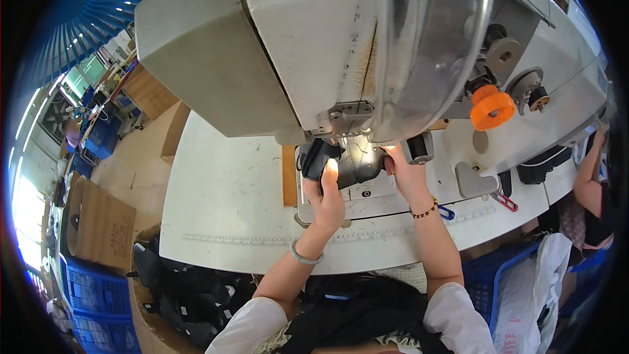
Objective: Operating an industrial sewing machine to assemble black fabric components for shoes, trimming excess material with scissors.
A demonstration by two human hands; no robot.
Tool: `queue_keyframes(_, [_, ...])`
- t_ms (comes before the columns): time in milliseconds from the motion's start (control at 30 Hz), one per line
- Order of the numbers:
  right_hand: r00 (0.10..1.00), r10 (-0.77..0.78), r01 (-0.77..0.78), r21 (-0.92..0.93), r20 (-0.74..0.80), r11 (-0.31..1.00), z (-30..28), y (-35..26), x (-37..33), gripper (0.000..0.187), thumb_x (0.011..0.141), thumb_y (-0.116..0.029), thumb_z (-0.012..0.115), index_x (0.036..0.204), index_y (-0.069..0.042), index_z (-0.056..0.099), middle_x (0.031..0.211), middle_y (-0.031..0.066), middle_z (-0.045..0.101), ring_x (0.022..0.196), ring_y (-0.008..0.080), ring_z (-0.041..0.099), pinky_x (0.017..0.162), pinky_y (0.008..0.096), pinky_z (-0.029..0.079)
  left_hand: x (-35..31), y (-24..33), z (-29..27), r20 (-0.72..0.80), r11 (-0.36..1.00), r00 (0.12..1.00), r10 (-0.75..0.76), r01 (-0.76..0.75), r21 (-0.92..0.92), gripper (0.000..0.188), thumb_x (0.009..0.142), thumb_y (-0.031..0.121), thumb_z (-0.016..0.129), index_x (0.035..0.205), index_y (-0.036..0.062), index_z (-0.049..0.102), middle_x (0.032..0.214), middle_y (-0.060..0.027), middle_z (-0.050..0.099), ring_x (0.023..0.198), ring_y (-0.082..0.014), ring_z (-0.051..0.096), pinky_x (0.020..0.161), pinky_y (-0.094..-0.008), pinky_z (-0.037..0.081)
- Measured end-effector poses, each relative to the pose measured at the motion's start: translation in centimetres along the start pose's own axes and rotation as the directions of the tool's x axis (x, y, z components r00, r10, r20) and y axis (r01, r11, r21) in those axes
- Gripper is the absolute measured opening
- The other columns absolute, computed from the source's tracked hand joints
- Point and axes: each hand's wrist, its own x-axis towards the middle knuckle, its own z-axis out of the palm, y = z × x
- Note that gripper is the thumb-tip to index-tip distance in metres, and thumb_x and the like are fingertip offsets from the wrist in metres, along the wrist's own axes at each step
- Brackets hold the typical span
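Note:
A black stitched piece [354, 169], smooth and curved, lies under the lit needle area of a large pale sewing machine [321, 33]. Its exact kind is unclear. My left hand [325, 200] grips its left side, with the thumb on top and the fingers partly hidden against it. At its right edge, my right hand [407, 174] pinches it, and some of those fingers are out of sight behind the machine parts. The piece rests just above the metal bed plate [383, 188].
A white worktable [223, 190] with a printed ruler surrounds the machine. An orange knob [493, 107] juts out at right. Small red-handled snips [506, 202] and a blue-handled tool [447, 212] lie nearby. Below stand a box of black pieces [190, 295] and a blue crate [481, 275].

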Motion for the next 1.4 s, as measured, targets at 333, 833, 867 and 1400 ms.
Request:
queue_keyframes(333, [0.999, -0.022, 0.020, 0.081, 0.029, 0.996, -0.2, 0.6, 0.2, 0.024, 0.083, -0.009, 0.049, 0.060, -0.004, 0.044, 0.050, -0.0028, 0.042, 0.037, 0.0022, 0.034, 0.034, 0.0180, 0.026, 0.0, -0.5, -0.3, 0.058, 0.987, 0.992, 0.113, -0.118, 0.107, 0.017, 0.083, 0.008, 0.045, 0.090, -0.0039, 0.055, 0.068, 0.0027, 0.046, 0.059, -0.0049, 0.033, 0.050, -0.0217, 0.026])
queue_keyframes(833, [0.975, -0.034, -0.002, 0.162, 0.220, 0.987, -1.9, 1.9, 0.2, 0.006, 0.084, -0.011, 0.053, 0.079, -0.009, 0.051, 0.063, -0.0038, 0.045, 0.046, 0.0055, 0.035, 0.045, 0.0217, 0.032, 0.2, -0.6, -0.1, 0.044, 0.979, 0.983, 0.177, -0.180, 0.096, 0.017, 0.083, 0.006, 0.045, 0.092, -0.0046, 0.055, 0.076, -0.0011, 0.052, 0.065, -0.0083, 0.040, 0.056, -0.0222, 0.032])
queue_keyframes(867, [0.990, -0.024, 0.006, 0.130, 0.138, 0.991, -1.0, 1.2, 0.2, 0.015, 0.083, -0.011, 0.050, 0.070, -0.006, 0.047, 0.056, -0.0031, 0.042, 0.042, 0.0043, 0.034, 0.039, 0.0200, 0.029, 0.3, -0.6, -0.1, 0.044, 0.979, 0.983, 0.176, -0.180, 0.100, 0.017, 0.083, 0.006, 0.045, 0.092, -0.0046, 0.055, 0.076, -0.0011, 0.052, 0.065, -0.0083, 0.040, 0.056, -0.0222, 0.032])
queue_keyframes(1400, [0.998, -0.036, 0.033, 0.056, 0.059, 0.998, 0.0, 0.0, -0.1, 0.022, 0.081, -0.011, 0.052, 0.061, -0.005, 0.045, 0.050, -0.0042, 0.042, 0.040, 0.0013, 0.034, 0.035, 0.0175, 0.025, 0.7, -0.5, 0.1, -0.005, 0.976, 0.978, 0.210, -0.209, 0.067, 0.017, 0.083, 0.008, 0.046, 0.091, -0.0035, 0.056, 0.073, 0.0019, 0.050, 0.061, -0.0051, 0.035, 0.051, -0.0206, 0.028])
